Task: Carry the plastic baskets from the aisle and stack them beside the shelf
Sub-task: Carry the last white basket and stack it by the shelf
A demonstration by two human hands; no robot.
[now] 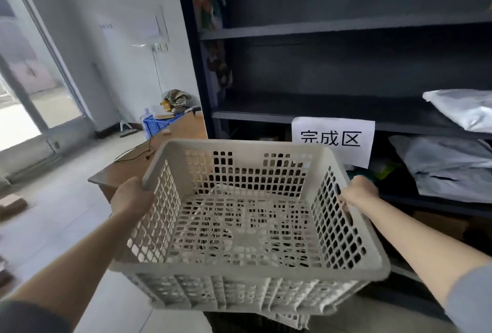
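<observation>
Pale floor tiles [53, 226] run from a glazed door at the left toward a tall dark metal shelf unit [332, 26] that fills the right of the view. Taped to the front of one shelf edge is a white paper sign [334, 139] with three printed characters, and grey plastic mailer bags [452, 165] lie on the shelves to the right of it. Left of the shelf unit stands a brown wooden tabletop [127, 165] with a black cable trailing across it; farther back on it sits a blue slotted crate [157, 125].

A beige perforated plastic basket [247, 226] is held up in the air in front of the shelf, open side up and empty, tipped slightly toward the camera. The left hand [131, 195] grips the basket's left rim near its far corner, its fingers wrapped over the edge and closed on it. The right hand [359, 191] holds the right wall, its fingers [346, 203] hooked through the handle slot and clamped on the rim. Both forearms are bare, with dark sleeve edges showing at the bottom corners.

Below the held basket, at the lower edge of the view, part of another beige plastic piece [292, 319] shows against something dark; what it is cannot be told.
</observation>
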